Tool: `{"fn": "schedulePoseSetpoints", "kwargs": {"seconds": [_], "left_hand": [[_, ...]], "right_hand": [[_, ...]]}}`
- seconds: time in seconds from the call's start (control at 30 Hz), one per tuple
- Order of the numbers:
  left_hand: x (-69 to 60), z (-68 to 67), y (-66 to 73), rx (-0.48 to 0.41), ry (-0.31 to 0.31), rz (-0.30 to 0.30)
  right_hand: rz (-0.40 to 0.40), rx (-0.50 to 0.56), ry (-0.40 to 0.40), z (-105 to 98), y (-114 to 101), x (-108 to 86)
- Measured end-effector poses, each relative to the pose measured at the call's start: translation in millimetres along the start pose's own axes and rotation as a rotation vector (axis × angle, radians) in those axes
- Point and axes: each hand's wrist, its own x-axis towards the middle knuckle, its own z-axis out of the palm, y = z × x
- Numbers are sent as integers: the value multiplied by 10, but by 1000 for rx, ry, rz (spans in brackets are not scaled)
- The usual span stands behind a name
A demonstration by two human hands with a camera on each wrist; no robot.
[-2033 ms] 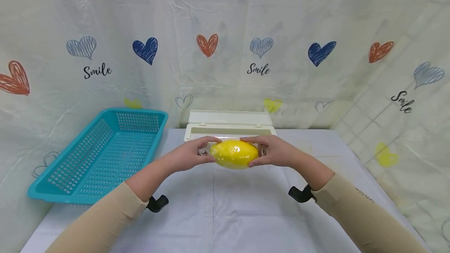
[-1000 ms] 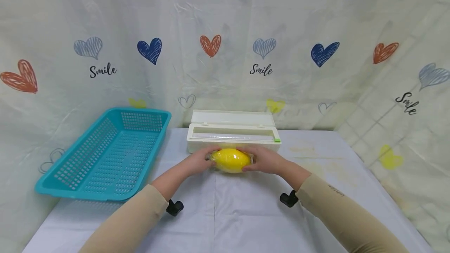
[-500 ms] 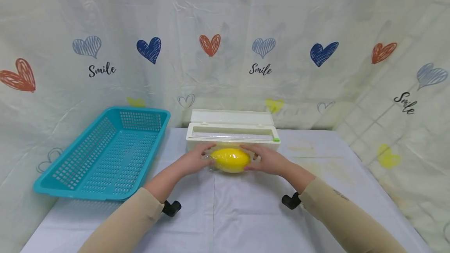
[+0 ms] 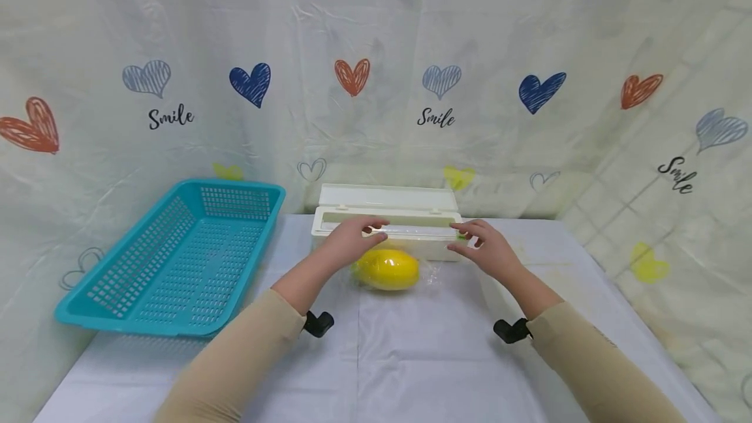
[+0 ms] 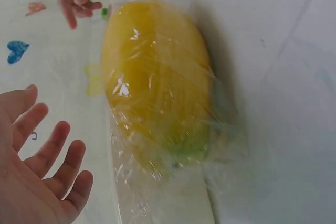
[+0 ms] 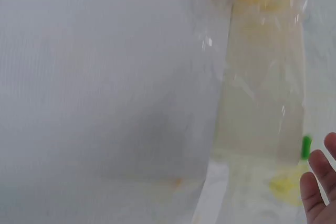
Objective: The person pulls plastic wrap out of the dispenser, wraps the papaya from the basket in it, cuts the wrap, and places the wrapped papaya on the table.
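Note:
A yellow oval fruit (image 4: 388, 269), mango-like with a greenish end in the left wrist view, lies on the table in clear cling film (image 6: 247, 82). Loose film spreads from both its ends. Right behind it stands a white cling film dispenser (image 4: 435, 251) with its lid up, a roll inside and a green piece at the right end. My left hand (image 4: 349, 240) hovers over the dispenser's left front, fingers loosely bent and holding nothing. Near the green piece is my right hand (image 4: 490, 253), fingers apart; whether it touches the dispenser cannot be told.
A turquoise perforated basket (image 4: 235, 299) stands at the left of the table. White cloth (image 4: 411, 358) covers the table. Behind it hangs a curtain (image 4: 388, 136) printed with hearts. Each wrist carries a small black camera mount.
Both hands held the wrapped fruit and brought it down in front of the dispenser. They have since let go and moved up and apart; the fruit stays on the table.

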Motion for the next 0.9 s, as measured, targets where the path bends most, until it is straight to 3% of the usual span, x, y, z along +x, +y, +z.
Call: {"fn": "schedulePoseSetpoints", "kwargs": {"seconds": [0.23,0.47,0.63,0.9], "left_hand": [[329,194,286,-34,-47,-1],[609,434,555,3,-97,30],[743,592,726,52,-95,50],[942,767,885,92,-110,66]], "right_hand": [[70,-95,-45,-45,294,92],[114,-113,-118,-51,372,179],[88,-134,-121,-3,384,200],[43,-147,-95,6,414,199]]}}
